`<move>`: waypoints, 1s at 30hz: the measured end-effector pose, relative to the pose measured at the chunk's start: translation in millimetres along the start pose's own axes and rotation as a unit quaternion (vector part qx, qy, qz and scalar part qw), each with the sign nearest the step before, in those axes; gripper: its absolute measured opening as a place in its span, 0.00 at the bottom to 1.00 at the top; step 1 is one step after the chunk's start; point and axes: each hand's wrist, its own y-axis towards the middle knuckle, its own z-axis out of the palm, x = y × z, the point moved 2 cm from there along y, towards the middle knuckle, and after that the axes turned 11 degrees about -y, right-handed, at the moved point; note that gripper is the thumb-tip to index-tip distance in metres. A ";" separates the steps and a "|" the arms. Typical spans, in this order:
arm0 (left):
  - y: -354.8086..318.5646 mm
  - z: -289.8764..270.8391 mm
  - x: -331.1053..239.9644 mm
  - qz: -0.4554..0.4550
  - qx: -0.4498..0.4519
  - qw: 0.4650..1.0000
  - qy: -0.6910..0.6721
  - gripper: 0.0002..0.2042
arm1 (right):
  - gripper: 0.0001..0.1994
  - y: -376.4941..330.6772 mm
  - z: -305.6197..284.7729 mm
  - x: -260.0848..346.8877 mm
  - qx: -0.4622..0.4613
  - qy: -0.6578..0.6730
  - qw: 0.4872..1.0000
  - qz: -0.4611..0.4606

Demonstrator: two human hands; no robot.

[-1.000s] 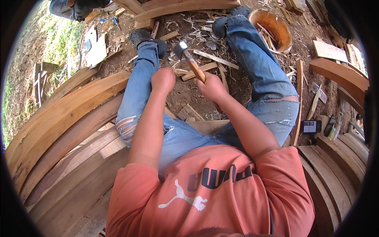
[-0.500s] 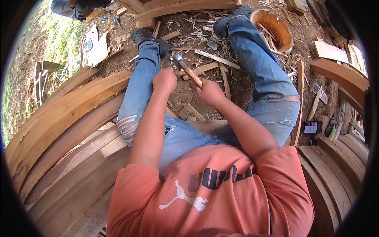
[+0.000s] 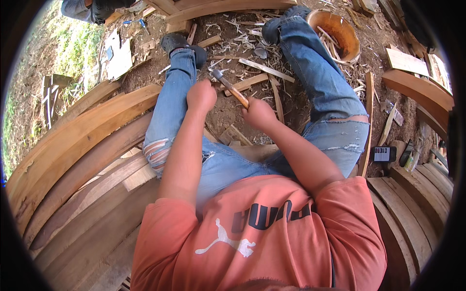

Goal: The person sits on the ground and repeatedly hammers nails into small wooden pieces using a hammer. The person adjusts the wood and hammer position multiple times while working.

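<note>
Between my spread knees, my right hand (image 3: 258,114) grips the wooden handle of a hammer (image 3: 236,92). The hammer points up and to the left, and its metal head is close to my left hand (image 3: 201,96). That hand is closed in a fist in front of my left shin. Its fingers face away, so what it holds, if anything, is hidden. Beneath both hands the dirt is strewn with wood shavings and offcuts; a pale wooden strip (image 3: 266,70) lies just beyond the hammer.
Long curved wooden pieces (image 3: 87,121) are stacked along my left side, with more planks (image 3: 403,218) at lower right. A hollow wooden container (image 3: 347,39) holding sticks stands by my right foot. A phone (image 3: 383,154) lies to the right. Another person's sleeve (image 3: 80,12) shows at upper left.
The hammer has turned slightly, and its head has shifted a little down and left. My left fist has moved slightly toward me. My right hand keeps its grip on the handle.
</note>
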 end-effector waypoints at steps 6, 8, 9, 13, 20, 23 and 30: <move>-0.3 -0.4 2.5 0.002 -0.019 1.000 -0.023 0.12 | 0.16 2.1 -29.4 11.3 0.008 0.044 0.999 0.014; 2.3 3.2 2.3 0.001 -0.014 1.000 -0.014 0.12 | 0.16 -0.5 -23.7 11.0 0.020 0.040 0.999 0.007; 4.0 2.4 -0.5 0.000 -0.005 1.000 0.001 0.12 | 0.16 3.8 -14.0 3.8 0.026 0.025 0.999 0.010; 1.5 -2.5 1.7 0.006 -0.008 1.000 0.014 0.12 | 0.17 9.0 -7.6 0.6 -0.005 0.009 1.000 -0.013; 2.1 -1.1 -4.8 0.006 0.009 1.000 0.007 0.14 | 0.15 0.6 -14.5 8.0 0.007 0.008 1.000 -0.016; 4.9 -0.6 5.9 0.008 -0.016 1.000 0.002 0.14 | 0.15 -1.8 -21.1 16.4 0.013 -0.004 1.000 -0.021; 1.8 -1.9 0.6 0.012 0.015 1.000 0.024 0.13 | 0.16 11.2 4.7 -14.2 0.033 -0.037 0.998 0.024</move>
